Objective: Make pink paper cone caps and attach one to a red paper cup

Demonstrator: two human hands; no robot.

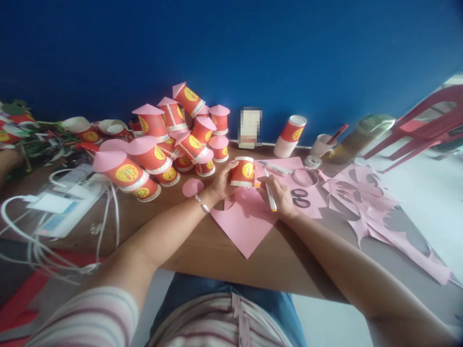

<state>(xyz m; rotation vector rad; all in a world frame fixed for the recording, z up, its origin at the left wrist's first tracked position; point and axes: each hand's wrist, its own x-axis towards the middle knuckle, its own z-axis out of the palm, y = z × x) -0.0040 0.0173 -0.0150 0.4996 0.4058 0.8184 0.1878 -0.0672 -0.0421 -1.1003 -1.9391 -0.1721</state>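
Cup sits in left grip near cone-topped cups.

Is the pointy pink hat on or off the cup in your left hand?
Off: the cup in the left hand has nothing on its white top, while piled cups wear pink cones.

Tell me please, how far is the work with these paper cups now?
Looks done: many red cups wear pink paper cones, piled on the left.
In hand: the left hand holds a coneless red paper cup; the right hand holds a white marker.
Seemingly left: this cup, and the coneless cup stack near the wall. I cannot tell the full count.
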